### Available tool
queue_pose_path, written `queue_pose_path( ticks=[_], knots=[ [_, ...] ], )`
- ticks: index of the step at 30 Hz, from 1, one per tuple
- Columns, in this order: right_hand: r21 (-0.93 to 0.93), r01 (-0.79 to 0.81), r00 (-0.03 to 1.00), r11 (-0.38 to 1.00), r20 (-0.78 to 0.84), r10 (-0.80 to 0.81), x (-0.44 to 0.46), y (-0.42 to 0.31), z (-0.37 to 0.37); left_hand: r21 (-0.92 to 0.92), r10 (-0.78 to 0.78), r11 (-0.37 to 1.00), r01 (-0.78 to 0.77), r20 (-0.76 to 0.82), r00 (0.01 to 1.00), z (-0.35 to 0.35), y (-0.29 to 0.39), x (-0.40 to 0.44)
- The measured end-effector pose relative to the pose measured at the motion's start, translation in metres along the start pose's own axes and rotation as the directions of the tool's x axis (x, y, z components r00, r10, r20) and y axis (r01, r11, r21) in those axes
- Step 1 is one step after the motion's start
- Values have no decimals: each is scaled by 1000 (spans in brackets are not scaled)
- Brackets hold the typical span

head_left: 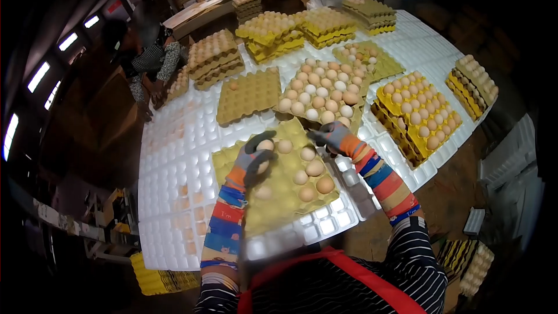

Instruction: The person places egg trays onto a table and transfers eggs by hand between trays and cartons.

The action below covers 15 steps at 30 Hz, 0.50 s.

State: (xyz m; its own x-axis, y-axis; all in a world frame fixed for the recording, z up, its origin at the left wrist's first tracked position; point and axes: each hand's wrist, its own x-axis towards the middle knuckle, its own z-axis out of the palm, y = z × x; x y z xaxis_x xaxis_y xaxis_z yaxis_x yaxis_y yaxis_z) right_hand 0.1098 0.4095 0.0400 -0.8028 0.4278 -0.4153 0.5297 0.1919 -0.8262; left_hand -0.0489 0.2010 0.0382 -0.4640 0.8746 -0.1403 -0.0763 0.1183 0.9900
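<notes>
Lying between left hand (253,158) and right hand (335,137): eggs (285,146).

Center: the half-filled tray (279,180), with bare cups between the left glove (258,157) and the eggs (308,175) at its right side; those eggs limit sideways passage. Above it, the heaped eggs (322,90) obstruct a low path toward the upper edge. Left: the white molded surface (168,180) offers a broad open approach. Upper center: the stacked trays (270,32) form a raised barrier. Right: a narrow strip separates the heap from the yellow egg stack (415,116).
</notes>
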Motion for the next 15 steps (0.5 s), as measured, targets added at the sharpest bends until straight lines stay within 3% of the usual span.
queue_pose_path(
  ticks=[1, 2, 4, 5, 6, 8, 12, 13, 14, 15],
  knots=[
    [-396, 52, 993, 917, -72, -88, 2, -8, 11, 545, 228, 817, -188, -5, 974, -7, -27, 28],
    [-730, 56, 977, 681, -102, -189, 1, -11, 22, 878, 338, 456, -146, -19, 941, 13, -12, 29],
    [-795, 81, 949, 602, -122, -289, 19, -2, 48, 992, 197, 29, 123, -126, 972, 48, 11, 39],
    [-803, 55, 973, 593, -89, -212, 16, -14, 51, 978, 101, -151, 141, -126, 987, 54, 8, 50],
    [-814, 33, 989, 580, -55, -134, 12, -23, 51, 976, 81, -180, 121, -107, 991, 53, 1, 60],
    [-714, 58, 978, 697, -100, -184, 7, -14, 46, 968, 33, -236, 85, -79, 996, 50, -8, 71],
    [-476, 143, 943, 868, -201, -265, -5, 12, 27, 987, 199, 110, 118, -138, 970, 33, -7, 52],
    [-425, 197, 919, 884, -233, -317, -7, 20, 30, 945, 212, 298, 135, -204, 956, 31, 5, 39],
    [-523, 207, 888, 827, -255, -383, -8, 23, 37, 808, 200, 588, 46, -200, 959, 19, 2, 30],
    [-613, 210, 852, 762, -268, -450, -8, 23, 46, 493, 81, 870, 10, -163, 983, 11, 1, 20]
  ],
)
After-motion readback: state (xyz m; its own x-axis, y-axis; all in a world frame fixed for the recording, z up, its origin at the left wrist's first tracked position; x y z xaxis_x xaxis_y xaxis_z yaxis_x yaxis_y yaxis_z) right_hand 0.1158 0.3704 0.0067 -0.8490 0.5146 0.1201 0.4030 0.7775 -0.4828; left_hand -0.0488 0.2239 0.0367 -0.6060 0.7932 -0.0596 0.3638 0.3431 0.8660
